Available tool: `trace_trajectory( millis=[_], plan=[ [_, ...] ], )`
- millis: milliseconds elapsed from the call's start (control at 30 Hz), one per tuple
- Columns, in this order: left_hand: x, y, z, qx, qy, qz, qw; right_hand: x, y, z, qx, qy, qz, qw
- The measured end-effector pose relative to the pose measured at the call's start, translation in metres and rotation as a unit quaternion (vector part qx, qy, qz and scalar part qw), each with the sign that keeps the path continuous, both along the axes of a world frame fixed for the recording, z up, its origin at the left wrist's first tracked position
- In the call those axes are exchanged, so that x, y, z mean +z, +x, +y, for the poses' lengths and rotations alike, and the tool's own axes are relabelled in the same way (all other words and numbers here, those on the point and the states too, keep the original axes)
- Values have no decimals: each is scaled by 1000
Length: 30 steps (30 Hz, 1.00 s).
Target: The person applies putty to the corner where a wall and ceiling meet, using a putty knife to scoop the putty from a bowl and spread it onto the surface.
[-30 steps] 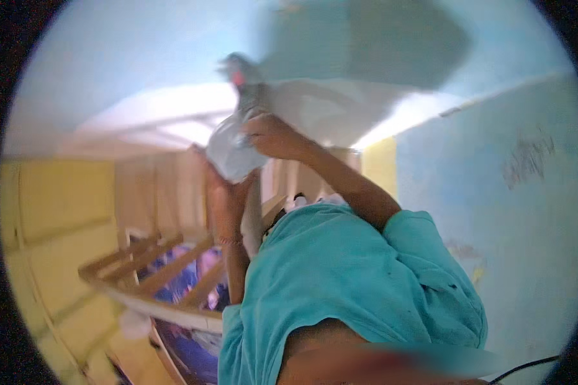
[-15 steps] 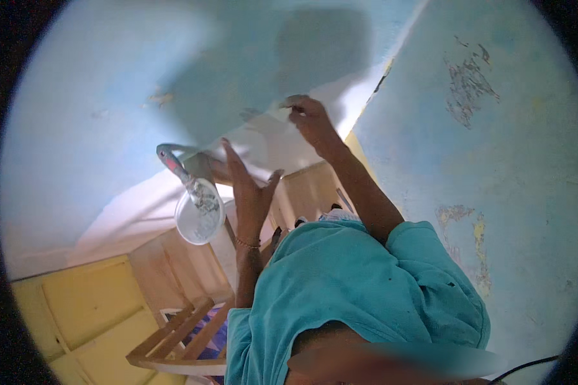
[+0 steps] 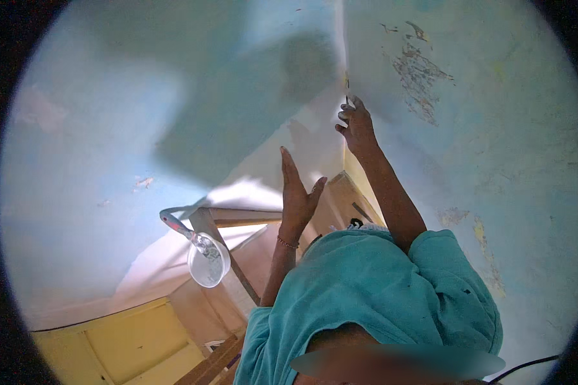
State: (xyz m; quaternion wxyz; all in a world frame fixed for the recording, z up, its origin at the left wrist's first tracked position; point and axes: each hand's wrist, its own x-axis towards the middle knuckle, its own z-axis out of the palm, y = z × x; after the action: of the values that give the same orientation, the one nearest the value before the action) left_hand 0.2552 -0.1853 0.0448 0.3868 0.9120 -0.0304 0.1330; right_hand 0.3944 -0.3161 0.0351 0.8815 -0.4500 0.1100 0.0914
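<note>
- Nearest, your teal short-sleeved cloth shirt (image 3: 372,289) fills the middle of the view, with both bare forearms reaching away from it.
- Your left hand (image 3: 297,202) is raised and holds nothing, its fingers stretched out straight and the thumb spread well away from them; a thin reddish beaded bracelet (image 3: 287,242) circles the wrist.
- Left of that hand, and well apart from it, you have a round white plastic container (image 3: 202,273) with greyish-white smears inside.
- A grey-and-red-handled tool (image 3: 176,223) leans in the container, its handle sticking out over the rim toward the far left.
- Just beside the container is an angular brown wooden frame (image 3: 247,215), the thing nearest your left hand; you cannot tell whether it bears the container.
- Farther off on the right, your right hand (image 3: 358,128) has its fingers bent close to the wall corner; you cannot tell whether they grip anything or touch the surface.
- Beyond your hands, a pale blue left wall (image 3: 64,160) meets a pale blue right wall (image 3: 526,160), which bears a dark, flaking patch (image 3: 417,77).
</note>
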Motion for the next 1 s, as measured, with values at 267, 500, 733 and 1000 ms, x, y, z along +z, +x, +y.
trace_trajectory(
  millis=[267, 500, 733, 1000],
  plan=[
    [-15, 17, -21, -21, -45, -12, 999, -12, 31, 2, 30, 17, 18, 999],
    [-14, 34, 2, -49, -23, 7, 999, -25, 49, 16, -16, 54, 37, 998],
    [-11, 49, 26, -70, 5, 0, 998, -20, 57, 28, -76, 100, -19, 992],
    [-23, 51, 39, -75, -25, 31, 996, -20, 73, 34, -105, 121, -95, 983]
  ],
)
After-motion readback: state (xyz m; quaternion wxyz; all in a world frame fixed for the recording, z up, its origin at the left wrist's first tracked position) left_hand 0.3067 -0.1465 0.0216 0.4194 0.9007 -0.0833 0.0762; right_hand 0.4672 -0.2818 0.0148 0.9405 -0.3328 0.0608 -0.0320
